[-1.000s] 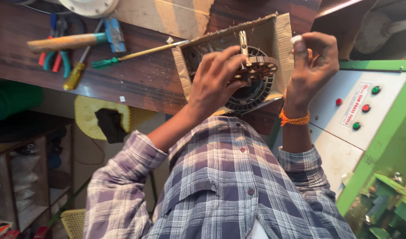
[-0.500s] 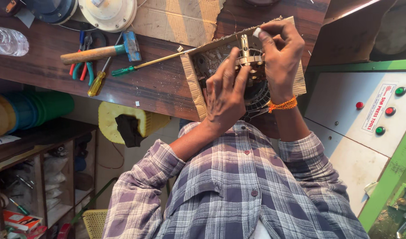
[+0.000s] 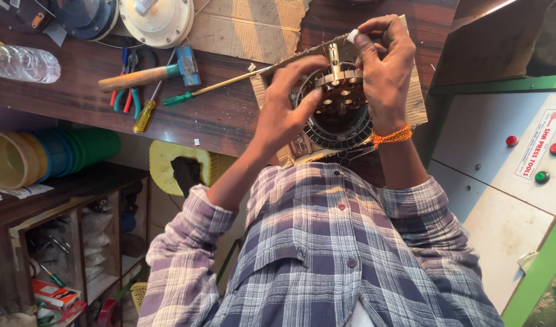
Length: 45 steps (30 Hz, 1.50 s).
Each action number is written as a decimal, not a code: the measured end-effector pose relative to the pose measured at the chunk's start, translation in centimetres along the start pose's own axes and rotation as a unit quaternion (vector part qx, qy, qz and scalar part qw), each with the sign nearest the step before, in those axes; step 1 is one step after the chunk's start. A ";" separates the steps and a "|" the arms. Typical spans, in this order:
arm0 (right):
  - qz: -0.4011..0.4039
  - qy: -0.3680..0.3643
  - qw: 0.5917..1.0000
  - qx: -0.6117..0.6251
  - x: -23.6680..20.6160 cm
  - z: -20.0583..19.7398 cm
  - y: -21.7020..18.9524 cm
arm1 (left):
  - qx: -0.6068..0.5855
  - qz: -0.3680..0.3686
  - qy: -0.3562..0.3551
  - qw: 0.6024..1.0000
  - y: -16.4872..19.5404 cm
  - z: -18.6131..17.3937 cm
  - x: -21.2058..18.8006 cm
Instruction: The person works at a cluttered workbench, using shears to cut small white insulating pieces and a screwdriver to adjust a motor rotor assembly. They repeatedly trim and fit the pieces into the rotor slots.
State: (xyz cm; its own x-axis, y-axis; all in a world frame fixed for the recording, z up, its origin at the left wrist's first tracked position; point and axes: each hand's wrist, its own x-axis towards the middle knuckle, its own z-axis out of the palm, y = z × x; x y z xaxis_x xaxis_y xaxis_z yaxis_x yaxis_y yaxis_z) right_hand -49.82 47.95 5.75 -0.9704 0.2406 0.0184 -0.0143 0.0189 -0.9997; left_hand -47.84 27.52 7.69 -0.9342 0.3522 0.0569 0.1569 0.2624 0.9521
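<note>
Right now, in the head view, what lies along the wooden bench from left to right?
Clear plastic bottle → hammer with blue head → green-handled screwdriver → left hand → round fan motor stator → right hand.

Round motor part point(image 3: 341, 115): dull dark metal ring, brass-toned centre with shaft, faint sheen. Cardboard sheet point(image 3: 414, 103) beneath: matt, brown, rough-edged. Surface point(image 3: 223, 118): dark wood, visible grain, low gloss. At 9 o'clock from motor part, screwdriver point(image 3: 211, 89): metal shank, glossy green plastic handle. Hammer point(image 3: 148, 74): smooth pale wood handle, blue-painted metal head. Bottle point(image 3: 23, 62): clear ribbed plastic. Shirt point(image 3: 326, 254): soft checked cloth.
</note>
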 end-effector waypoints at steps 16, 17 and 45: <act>0.004 0.021 0.998 0.064 -1.5 -0.6 -0.7 | 0.173 0.014 -0.098 0.980 -1.2 1.9 2.2; -0.007 0.054 0.993 0.104 -2.3 -0.9 -0.7 | 0.193 0.037 -0.097 0.976 -1.2 1.9 2.2; 0.003 0.059 0.935 -0.350 -21.4 -10.6 13.9 | -0.017 -0.079 0.062 0.995 -4.7 -3.1 -7.7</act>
State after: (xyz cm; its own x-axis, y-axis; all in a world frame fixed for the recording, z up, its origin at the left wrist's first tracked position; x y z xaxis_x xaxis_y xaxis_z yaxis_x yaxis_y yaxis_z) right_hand -26.72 53.32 -8.36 -0.9358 0.3481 0.0559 0.1925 0.6371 -0.7464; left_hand -42.35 20.82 3.70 -0.9789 0.1952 -0.0607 -0.0051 0.2738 0.9618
